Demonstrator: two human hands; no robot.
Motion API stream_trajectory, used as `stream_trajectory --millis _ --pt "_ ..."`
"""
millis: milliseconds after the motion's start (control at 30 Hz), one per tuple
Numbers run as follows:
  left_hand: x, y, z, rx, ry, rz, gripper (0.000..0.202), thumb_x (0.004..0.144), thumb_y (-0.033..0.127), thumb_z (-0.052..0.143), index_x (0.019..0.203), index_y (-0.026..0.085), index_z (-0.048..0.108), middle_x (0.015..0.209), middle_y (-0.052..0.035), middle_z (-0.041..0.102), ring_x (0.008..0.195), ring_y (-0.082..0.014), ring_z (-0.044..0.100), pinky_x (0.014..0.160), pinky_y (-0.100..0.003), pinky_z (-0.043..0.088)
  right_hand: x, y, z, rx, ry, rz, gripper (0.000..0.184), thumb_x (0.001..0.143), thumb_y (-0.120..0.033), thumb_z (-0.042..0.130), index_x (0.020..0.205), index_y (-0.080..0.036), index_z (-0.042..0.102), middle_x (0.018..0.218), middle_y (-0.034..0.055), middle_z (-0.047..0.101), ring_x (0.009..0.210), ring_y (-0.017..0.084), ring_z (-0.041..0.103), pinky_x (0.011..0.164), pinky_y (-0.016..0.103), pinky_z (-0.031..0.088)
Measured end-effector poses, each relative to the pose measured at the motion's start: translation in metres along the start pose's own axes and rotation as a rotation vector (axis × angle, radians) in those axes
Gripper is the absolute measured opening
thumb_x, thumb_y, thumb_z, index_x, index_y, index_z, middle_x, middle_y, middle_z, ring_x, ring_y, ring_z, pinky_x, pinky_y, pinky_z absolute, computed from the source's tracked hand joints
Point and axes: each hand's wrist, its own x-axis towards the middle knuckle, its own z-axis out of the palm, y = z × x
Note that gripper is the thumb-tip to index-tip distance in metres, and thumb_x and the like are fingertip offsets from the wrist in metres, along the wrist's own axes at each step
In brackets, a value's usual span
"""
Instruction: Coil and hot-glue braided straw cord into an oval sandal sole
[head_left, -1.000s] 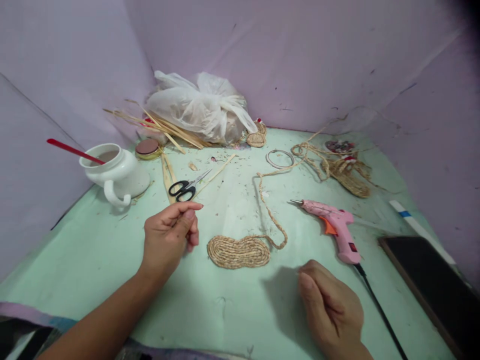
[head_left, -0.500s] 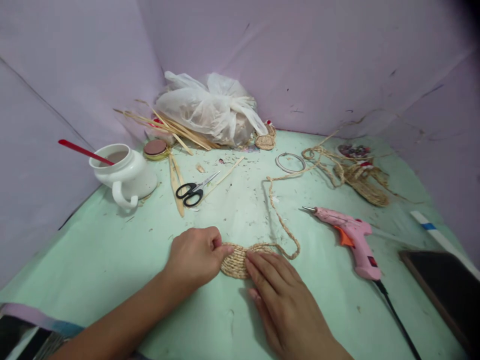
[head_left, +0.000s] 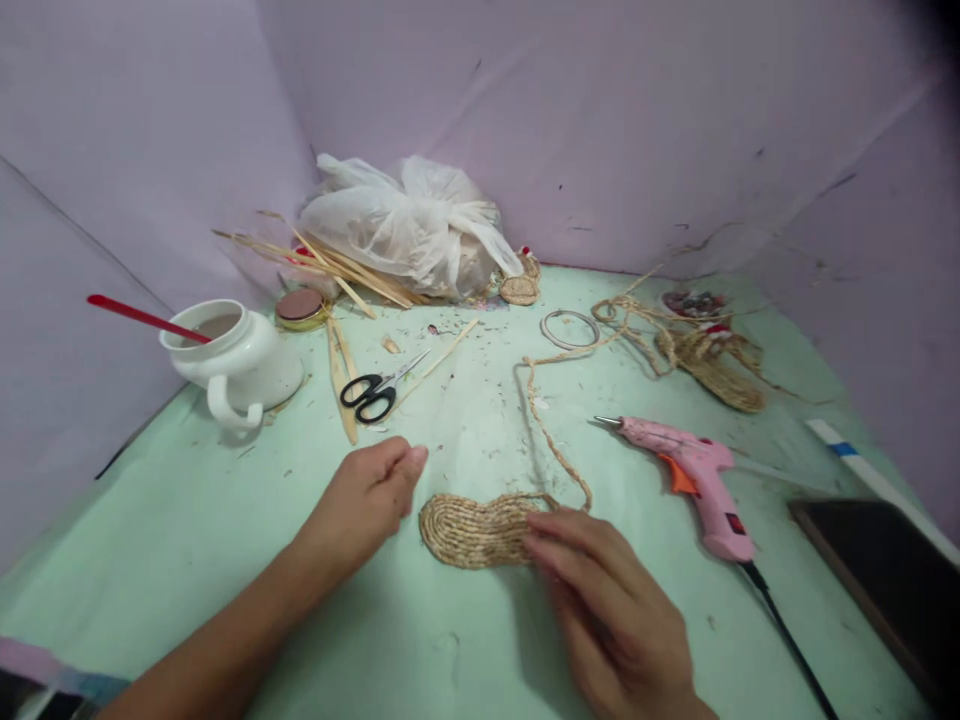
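Note:
A coiled, braided straw-rope sole (head_left: 472,530), narrowed at its middle like a slipper sole, lies flat on the table. My right hand (head_left: 615,600) grips its right end; the fingers cover that end, and the thumb is mostly hidden. From there a loose braided rope (head_left: 559,450) runs away toward the back right. Just left of the sole, apart from it, my left hand (head_left: 371,490) is raised a little with curled fingers and the thumb against the index finger. Nothing shows in it.
A pink glue gun (head_left: 701,470) and a dark flat device (head_left: 870,580) lie right. Black-handled scissors (head_left: 379,390) rest ahead, beside a white pot (head_left: 247,365) with a red stick. Behind are a plastic bag (head_left: 420,220), a metal ring (head_left: 570,328) and a straw slipper (head_left: 712,365).
My left hand has come off the sole and moved left and up. My right hand has shifted to the sole's right end, uncovering more of it. The view has shifted slightly.

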Motion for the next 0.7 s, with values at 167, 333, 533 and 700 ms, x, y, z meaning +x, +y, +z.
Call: stream_trajectory --millis 167,333,533,700 --pt "0.001 0.017 0.003 0.106 -0.009 0.166 0.020 0.076 0.038 0.054 0.084 0.019 0.055 0.080 -0.0024 0.060 0.074 -0.0190 0.055 0.068 -0.030 0.042 0.008 0.015 -0.021 -0.100 0.481 0.467 0.013 0.081 -0.019 0.055 0.092 -0.021 0.062 0.089 0.0057 0.064 0.082 0.020 0.060 0.075 0.033 0.046" --pt "-0.001 0.050 0.014 0.481 -0.235 0.342 0.033 0.071 0.037 0.059 0.096 0.017 0.062 0.092 -0.0110 0.061 0.090 -0.0310 0.052 0.079 -0.044 0.038 0.015 0.029 -0.020 0.039 0.049 0.757 0.032 0.077 -0.038 0.056 0.102 -0.017 0.060 0.081 0.0055 0.066 0.064 0.018 0.060 0.057 0.030 0.046" --pt "0.002 0.057 0.023 0.374 -0.319 0.312 0.022 0.062 0.021 0.058 0.084 0.017 0.062 0.082 -0.0066 0.059 0.081 -0.0253 0.052 0.070 -0.035 0.037 0.015 0.025 -0.012 0.368 0.061 0.767 0.011 0.075 -0.027 0.060 0.078 -0.018 0.065 0.066 0.0002 0.060 0.061 0.015 0.051 0.059 0.027 0.040" --pt "0.014 0.043 0.020 -0.133 -0.517 0.185 0.012 0.059 0.023 0.055 0.069 0.016 0.054 0.062 0.0018 0.051 0.059 -0.0138 0.044 0.055 -0.025 0.033 0.043 0.022 -0.022 0.743 0.205 0.873 0.018 0.065 -0.032 0.070 0.070 -0.017 0.062 0.062 -0.0014 0.060 0.055 0.013 0.052 0.058 0.027 0.043"
